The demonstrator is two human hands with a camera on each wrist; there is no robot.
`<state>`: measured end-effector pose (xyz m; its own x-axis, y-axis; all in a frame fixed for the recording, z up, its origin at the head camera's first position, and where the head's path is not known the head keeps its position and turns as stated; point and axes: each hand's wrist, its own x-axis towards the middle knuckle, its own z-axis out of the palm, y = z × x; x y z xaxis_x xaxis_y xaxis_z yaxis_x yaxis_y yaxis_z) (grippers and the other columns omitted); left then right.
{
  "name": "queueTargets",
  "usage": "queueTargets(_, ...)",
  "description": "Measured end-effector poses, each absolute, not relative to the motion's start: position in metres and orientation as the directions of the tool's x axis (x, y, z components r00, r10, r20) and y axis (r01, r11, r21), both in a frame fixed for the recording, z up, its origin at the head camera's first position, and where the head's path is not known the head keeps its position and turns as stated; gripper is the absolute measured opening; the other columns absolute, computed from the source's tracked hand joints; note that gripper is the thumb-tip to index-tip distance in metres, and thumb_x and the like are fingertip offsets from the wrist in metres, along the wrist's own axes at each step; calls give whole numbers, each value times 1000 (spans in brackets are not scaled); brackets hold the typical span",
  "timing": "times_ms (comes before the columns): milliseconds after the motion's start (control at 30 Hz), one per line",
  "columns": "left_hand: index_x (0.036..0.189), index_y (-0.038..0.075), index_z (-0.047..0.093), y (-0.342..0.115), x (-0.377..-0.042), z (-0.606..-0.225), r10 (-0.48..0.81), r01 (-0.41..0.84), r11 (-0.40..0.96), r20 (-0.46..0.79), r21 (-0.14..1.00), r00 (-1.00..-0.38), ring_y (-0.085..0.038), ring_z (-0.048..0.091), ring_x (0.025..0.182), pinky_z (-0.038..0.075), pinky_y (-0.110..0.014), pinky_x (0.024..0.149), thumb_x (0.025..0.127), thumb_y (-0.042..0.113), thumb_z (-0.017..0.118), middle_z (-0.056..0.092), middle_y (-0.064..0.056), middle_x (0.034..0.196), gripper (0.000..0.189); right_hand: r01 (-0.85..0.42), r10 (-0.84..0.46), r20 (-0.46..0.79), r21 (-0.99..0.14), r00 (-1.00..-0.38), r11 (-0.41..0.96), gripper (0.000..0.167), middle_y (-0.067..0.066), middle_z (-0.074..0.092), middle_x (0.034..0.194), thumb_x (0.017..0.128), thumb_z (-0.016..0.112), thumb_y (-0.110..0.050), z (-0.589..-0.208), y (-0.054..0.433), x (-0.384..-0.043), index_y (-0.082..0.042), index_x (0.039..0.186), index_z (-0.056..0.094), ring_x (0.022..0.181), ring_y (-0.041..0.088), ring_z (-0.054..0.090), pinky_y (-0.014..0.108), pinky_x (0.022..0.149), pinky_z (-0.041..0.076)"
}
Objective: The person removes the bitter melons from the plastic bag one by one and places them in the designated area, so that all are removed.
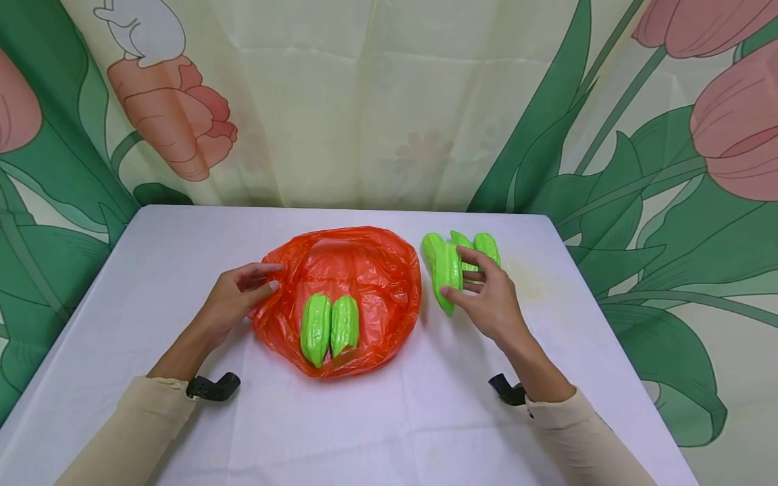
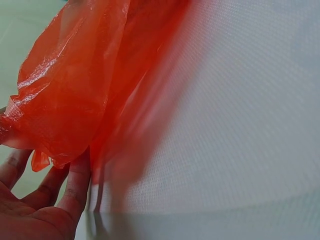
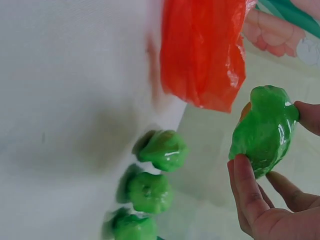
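An open red plastic bag [image 1: 385,297] stands in the middle of the table, and two glossy green bitter melons [image 1: 316,331] lie side by side inside it. At its left rim my left hand [image 1: 227,300] holds the film between thumb and fingers; the left wrist view shows the bag's red side [image 2: 75,90] over the fingertips. To the right of the bag, my right hand [image 1: 495,307] grips another bitter melon [image 1: 449,270] by thumb and fingers, raised above the table in the right wrist view. Three more bitter melons [image 3: 150,192] lie in a row beneath it.
A white cloth covers the table [image 1: 340,432]. Behind it hangs a curtain [image 1: 340,101] printed with tulips, leaves and a carrot. Each wrist wears a black strap [image 1: 213,387] below a beige sleeve [image 1: 130,425].
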<state>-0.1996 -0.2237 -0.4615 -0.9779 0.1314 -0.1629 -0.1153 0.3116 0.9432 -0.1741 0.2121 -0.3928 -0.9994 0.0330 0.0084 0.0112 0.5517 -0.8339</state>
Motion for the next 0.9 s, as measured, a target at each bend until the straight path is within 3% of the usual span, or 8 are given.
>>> queueTargets(433, 152, 14, 58, -225, -199, -462, 129, -117, 303, -163, 946, -978, -37, 48, 147, 56, -11, 91, 105, 28, 69, 51, -17, 157, 50, 114, 54, -102, -796, -993, 595, 76, 19, 59, 146, 93, 82, -17, -412, 222, -175, -18, 160, 46, 131, 38, 64, 50, 105, 60)
queueTargets(900, 151, 13, 59, -224, -200, -461, 136, -113, 302, -160, 946, -978, -37, 47, 148, 56, -11, 91, 105, 27, 69, 51, -16, 157, 49, 124, 26, -139, -771, -990, 624, 78, 16, 54, 153, 90, 83, -9, -428, 225, -177, -14, 159, 47, 131, 39, 64, 49, 105, 59)
